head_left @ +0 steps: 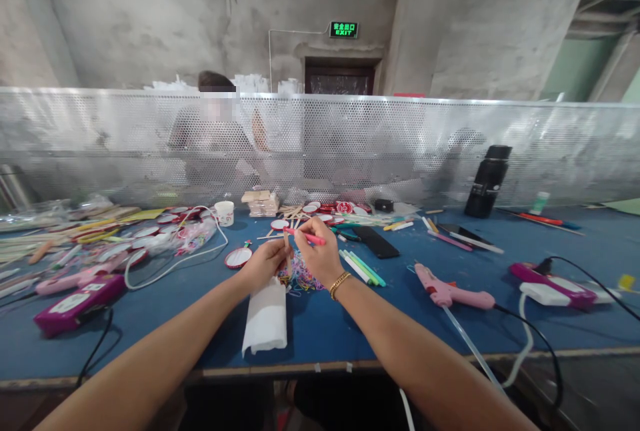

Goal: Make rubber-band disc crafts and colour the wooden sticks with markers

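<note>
Upright in the fingers of my left hand (264, 261) is a flat wooden craft stick (287, 241). My right hand (323, 256) grips a pinkish-red marker pen (315, 239), its tip at the upper part of the stick. Below both hands lies a pile of colourful rubber bands (306, 277), partly covered by the fingers. A folded white tissue (266, 319) rests on the blue table just in front of my left hand. Green and white markers (364, 267) lie to the right of my right hand. A small round red-rimmed disc (239, 257) is left of my left hand.
Pink glue guns (450, 289) and purple power strips (80, 304) with cords occupy both sides. A black phone (379, 242), a paper cup (225, 213), stacked wooden sticks (261, 203) and a black bottle (489, 181) stand farther back. Behind a perforated metal divider (350, 144) sits another person.
</note>
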`<state>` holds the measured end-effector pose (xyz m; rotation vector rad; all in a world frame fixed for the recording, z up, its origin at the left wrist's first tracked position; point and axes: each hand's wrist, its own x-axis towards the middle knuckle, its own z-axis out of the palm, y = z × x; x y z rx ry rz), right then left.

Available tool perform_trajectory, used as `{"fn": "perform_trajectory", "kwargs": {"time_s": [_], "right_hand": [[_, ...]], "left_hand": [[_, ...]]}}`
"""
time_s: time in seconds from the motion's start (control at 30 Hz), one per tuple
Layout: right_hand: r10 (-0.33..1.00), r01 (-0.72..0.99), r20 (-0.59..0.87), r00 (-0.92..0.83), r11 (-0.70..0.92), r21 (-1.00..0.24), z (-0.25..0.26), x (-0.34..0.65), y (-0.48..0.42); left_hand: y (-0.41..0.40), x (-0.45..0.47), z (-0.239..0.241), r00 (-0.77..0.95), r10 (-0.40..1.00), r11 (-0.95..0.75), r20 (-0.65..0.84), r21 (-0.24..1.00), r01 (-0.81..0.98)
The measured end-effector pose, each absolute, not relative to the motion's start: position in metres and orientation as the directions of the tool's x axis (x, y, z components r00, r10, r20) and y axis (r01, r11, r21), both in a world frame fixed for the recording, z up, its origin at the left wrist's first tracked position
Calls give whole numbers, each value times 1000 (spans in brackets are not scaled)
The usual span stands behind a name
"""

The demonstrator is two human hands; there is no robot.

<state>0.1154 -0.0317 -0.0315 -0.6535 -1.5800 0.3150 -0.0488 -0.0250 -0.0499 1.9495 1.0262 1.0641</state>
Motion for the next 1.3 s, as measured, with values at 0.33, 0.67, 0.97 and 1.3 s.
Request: {"fn": "perform_trajectory", "kwargs": {"time_s": [0.33, 0.67, 0.97, 1.3], "right_hand": [[570, 216, 822, 23, 800, -560, -30, 116, -32], [574, 229, 819, 14, 795, -561, -31, 115, -33], [581, 225, 814, -21, 796, -562, -32, 114, -32], [588, 200, 808, -31, 796, -571, -31, 114, -33]], "left_hand": [[-25, -49, -51, 348, 878, -447, 330, 825, 346], [-26, -49, -49, 365, 868, -463, 336, 813, 353], [-24, -52, -51, 372, 854, -499, 363, 771, 395], [-24, -52, -50, 372, 852, -506, 369, 760, 407]]}}
